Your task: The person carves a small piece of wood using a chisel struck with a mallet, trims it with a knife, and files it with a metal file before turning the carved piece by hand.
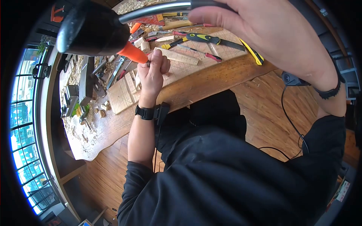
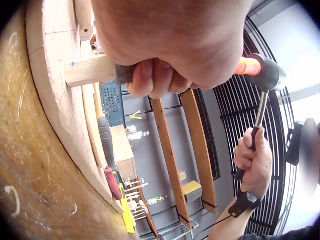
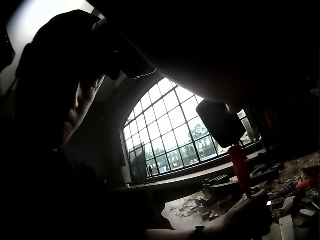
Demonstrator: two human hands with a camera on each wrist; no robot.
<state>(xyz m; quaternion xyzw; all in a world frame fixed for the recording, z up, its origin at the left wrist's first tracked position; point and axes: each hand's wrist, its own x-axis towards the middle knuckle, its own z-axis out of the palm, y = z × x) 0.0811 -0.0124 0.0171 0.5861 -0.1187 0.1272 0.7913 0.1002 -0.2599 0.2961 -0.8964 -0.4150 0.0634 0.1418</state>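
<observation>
My left hand (image 1: 152, 78) grips an upright chisel, its orange handle (image 1: 132, 52) rising above the fist. In the left wrist view, the chisel's grey blade (image 2: 124, 73) shows below the fingers, right at the end of a small pale wood piece (image 2: 90, 71) on the board. My right hand (image 2: 256, 162) holds a mallet by its black grip. The mallet's black head (image 1: 88, 32) has a shiny metal shaft (image 1: 154, 12) and overlaps the handle's top in the head view. From the right wrist, the mallet head (image 3: 220, 122) appears directly over the orange handle.
A marked wooden board (image 1: 120, 98) lies on the bench (image 1: 203, 84). Around it are a yellow-and-black saw (image 1: 203, 37), a red-and-black-handled tool (image 1: 213, 57), a wood strip (image 1: 179, 56), a hand plane (image 1: 86, 81) and scattered shavings. A cable (image 1: 285, 109) hangs from the right wrist camera.
</observation>
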